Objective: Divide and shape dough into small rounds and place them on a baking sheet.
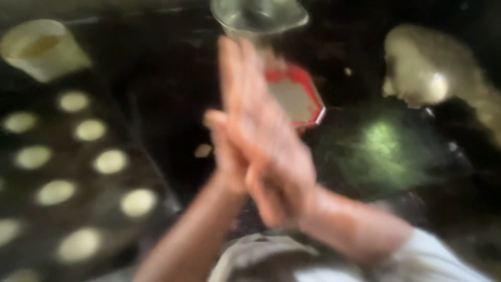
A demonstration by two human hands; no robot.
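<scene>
The view is heavily blurred. My left hand (pixel 227 156) and my right hand (pixel 266 151) are pressed palm to palm over a dark counter, fingers stretched up and away from me. Whether anything lies between the palms is hidden. Just behind them sits a red-rimmed tray (pixel 312 112) with pale powder in it. My right arm wears a pale sleeve; my left forearm is bare.
A dark tray (pixel 68 151) at the left carries several pale round dough discs (pixel 110 161). A pale cup (pixel 42 49) stands at the far left, a metal bowl (pixel 258 15) at the top centre, a large dough lump (pixel 422 68) at the right.
</scene>
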